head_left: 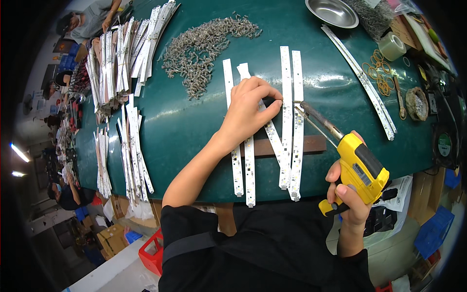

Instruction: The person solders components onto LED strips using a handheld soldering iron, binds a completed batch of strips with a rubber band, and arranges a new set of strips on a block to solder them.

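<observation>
My right hand (348, 194) is wrapped round the handle of a yellow soldering gun (359, 163). The gun's tip and a thin feed tube reach left to a white LED strip (297, 131), near its upper half. My left hand (250, 104) is closed in a pinch beside the neighbouring LED strip (286, 82). Something small and dark shows between its fingers, too hidden to name. Under that hand lie more LED strips (250, 170), one of them slanting (275, 141). A brown bar (315, 144) runs crosswise beneath the strips.
A heap of small metal-legged parts (199, 48) lies at the far middle. Bundles of strips (116, 63) are stacked at left. Two long strips (362, 78), rubber bands (382, 78), a tape roll (392, 46) and a metal bowl (333, 12) sit at right. Other people are farther left.
</observation>
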`<state>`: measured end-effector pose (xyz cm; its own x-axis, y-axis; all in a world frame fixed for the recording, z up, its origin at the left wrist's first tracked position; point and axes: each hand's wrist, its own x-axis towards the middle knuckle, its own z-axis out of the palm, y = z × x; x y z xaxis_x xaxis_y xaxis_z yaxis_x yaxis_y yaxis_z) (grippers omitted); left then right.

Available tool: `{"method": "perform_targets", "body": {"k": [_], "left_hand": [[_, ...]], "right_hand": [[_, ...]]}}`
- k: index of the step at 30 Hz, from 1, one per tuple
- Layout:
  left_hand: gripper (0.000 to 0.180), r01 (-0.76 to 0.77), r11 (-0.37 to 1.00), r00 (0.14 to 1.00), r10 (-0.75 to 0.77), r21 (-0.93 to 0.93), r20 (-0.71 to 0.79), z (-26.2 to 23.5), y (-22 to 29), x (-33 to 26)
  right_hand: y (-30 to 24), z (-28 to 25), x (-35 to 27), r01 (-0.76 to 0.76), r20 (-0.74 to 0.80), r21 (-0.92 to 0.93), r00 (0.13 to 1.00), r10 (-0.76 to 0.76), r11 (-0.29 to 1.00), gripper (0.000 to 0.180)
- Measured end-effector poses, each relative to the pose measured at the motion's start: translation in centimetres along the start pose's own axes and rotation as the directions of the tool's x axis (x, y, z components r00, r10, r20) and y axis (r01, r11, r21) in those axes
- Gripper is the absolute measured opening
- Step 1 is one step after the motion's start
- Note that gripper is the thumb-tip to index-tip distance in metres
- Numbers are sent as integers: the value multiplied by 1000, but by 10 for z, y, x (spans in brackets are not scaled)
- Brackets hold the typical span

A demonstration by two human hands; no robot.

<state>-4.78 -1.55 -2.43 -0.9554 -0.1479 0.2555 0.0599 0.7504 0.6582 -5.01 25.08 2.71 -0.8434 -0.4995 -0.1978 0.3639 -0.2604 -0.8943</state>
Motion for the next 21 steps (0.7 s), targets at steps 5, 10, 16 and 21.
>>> {"method": "perform_targets", "body": {"k": [5,10,16,21], "left_hand": [[13,3,1000,1000,-3,6,-3,0,0,0],[11,-117,985,992,120,127,-23,1,2,-1],[15,-263,907,955,294,328,-46,7,5,-2],[17,-254,924,957,283,285,-67,7,3,-3]], "right_hand": [[0,-1,1,-17,16,-3,1000,17,1000,81],[0,0,1,-12,1,-7,1000,12,1000,81],[-5,9,6,-24,29,-63,999,26,998,78],[-6,12,7,11,-1,-101,1000,-12,995,75]]}}
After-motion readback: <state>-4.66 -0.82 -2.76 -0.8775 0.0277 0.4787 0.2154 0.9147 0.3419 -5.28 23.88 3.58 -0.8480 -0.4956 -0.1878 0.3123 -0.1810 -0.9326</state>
